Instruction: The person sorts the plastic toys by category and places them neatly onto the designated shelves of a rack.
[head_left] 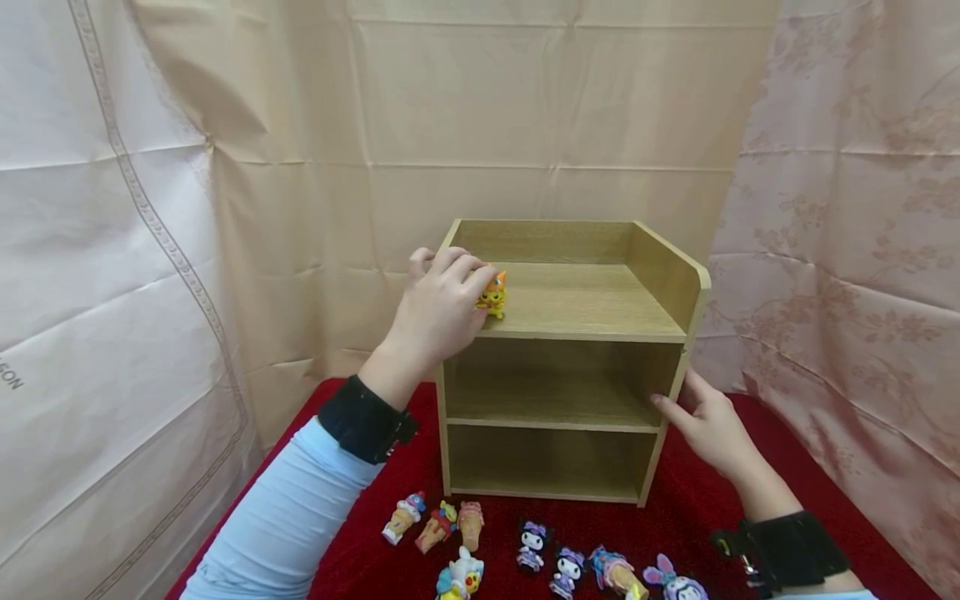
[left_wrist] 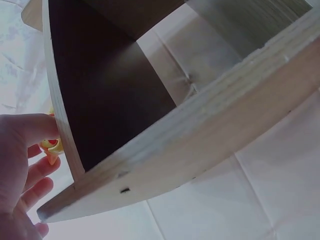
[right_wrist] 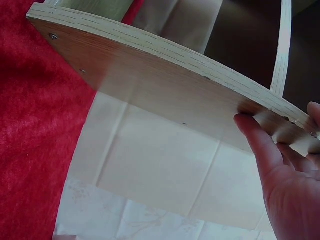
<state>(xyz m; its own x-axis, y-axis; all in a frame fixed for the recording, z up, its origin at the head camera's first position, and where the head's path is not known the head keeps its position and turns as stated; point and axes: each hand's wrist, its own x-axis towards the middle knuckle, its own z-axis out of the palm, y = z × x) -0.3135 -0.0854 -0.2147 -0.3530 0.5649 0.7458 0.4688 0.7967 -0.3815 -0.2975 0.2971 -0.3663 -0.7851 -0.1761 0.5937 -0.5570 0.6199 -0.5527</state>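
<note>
My left hand (head_left: pixel 442 304) grips a small yellow and orange toy figurine (head_left: pixel 495 296) at the left front of the top board of a wooden shelf unit (head_left: pixel 555 335). In the left wrist view the figurine (left_wrist: pixel 51 146) shows only partly between thumb and fingers, behind the board's edge. The right hand (head_left: pixel 712 421) holds the unit's right side panel, its thumb at the front edge and its fingers along the outer face. From the right wrist, those fingers (right_wrist: pixel 255 137) are seen against the panel (right_wrist: pixel 150 82).
On the red cloth (head_left: pixel 390 475) before the unit lie several toy figurines, among them an ice-cream-cone figurine (head_left: pixel 471 525), a white and yellow one (head_left: pixel 460 575) and a purple and black one (head_left: pixel 532 546). A beige curtain (head_left: pixel 465 100) hangs behind.
</note>
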